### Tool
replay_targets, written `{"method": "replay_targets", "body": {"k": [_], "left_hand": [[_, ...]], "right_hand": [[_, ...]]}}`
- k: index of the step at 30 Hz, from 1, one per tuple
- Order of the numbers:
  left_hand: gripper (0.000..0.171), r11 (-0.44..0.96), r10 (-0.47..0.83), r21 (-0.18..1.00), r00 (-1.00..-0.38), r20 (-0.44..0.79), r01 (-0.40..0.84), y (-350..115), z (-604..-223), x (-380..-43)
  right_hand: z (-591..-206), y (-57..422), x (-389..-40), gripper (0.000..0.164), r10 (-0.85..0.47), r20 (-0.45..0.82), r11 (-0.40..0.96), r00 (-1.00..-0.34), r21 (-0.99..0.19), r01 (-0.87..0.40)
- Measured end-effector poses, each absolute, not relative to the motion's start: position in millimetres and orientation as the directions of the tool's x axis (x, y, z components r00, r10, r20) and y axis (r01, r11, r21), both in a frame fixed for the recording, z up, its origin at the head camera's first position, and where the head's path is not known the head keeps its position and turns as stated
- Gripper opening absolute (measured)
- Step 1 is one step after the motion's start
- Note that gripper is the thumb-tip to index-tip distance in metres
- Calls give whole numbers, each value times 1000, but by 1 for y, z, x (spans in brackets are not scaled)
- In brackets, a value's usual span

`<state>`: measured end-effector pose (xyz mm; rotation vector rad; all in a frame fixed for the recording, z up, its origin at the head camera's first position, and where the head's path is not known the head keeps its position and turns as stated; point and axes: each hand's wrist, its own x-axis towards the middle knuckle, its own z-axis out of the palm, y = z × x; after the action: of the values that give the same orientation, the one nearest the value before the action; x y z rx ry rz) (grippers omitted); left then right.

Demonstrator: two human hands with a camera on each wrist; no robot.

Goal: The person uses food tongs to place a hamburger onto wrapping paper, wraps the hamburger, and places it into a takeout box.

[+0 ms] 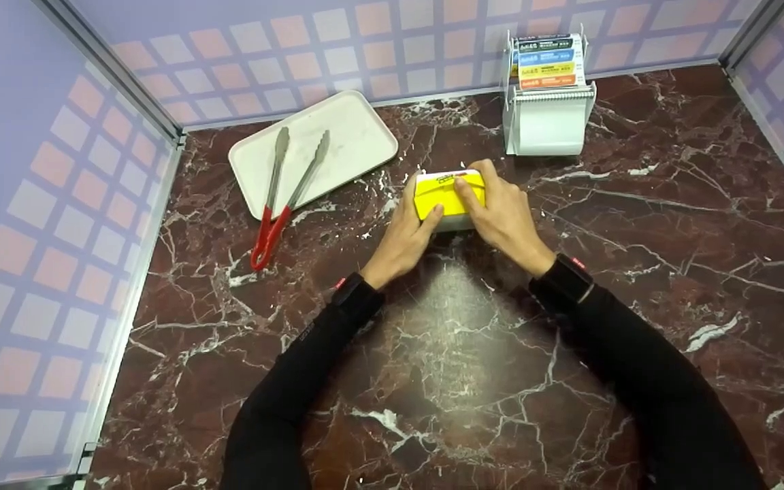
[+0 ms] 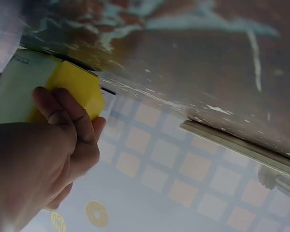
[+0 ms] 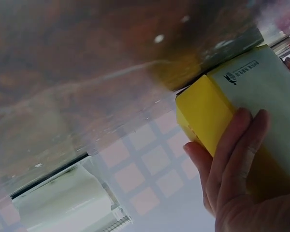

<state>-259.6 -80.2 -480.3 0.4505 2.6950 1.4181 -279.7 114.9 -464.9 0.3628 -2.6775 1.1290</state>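
Observation:
A yellow and white cardboard box (image 1: 443,194) stands on the dark red marbled table, held from both sides by my hands. My left hand (image 1: 403,231) grips its left side, the thumb lying on the yellow lid. On the opposite side, my right hand (image 1: 504,212) holds the box, its thumb pressing the lid close to a flap edge. In the left wrist view the fingers (image 2: 75,108) lie along the yellow end. Small dark print marks the pale box wall (image 3: 268,89) in the right wrist view, where the fingers (image 3: 232,140) wrap the yellow part.
Left of the hands is a white tray (image 1: 358,129) with red-handled metal tongs (image 1: 271,228) lying across it, handles over its front edge. A white dispenser (image 1: 550,126) with a paper roll and several coloured label strips stands at the back right. Patterned partitions (image 1: 426,41) border the table.

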Motion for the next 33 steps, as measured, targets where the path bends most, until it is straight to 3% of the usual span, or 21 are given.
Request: {"method": "replay_targets", "body": {"k": [19, 28, 33], "left_hand": [[78, 530, 305, 813, -949, 79, 239, -83, -482, -260], [57, 523, 231, 839, -972, 28, 149, -80, -477, -258], [54, 522, 187, 845, -982, 19, 116, -77, -474, -259]], "right_hand": [[-461, 118, -279, 48, -178, 206, 668, -962, -693, -272], [-461, 118, -280, 48, -185, 201, 663, -962, -697, -273], [-459, 118, -279, 47, -178, 190, 669, -965, -696, -261]]}}
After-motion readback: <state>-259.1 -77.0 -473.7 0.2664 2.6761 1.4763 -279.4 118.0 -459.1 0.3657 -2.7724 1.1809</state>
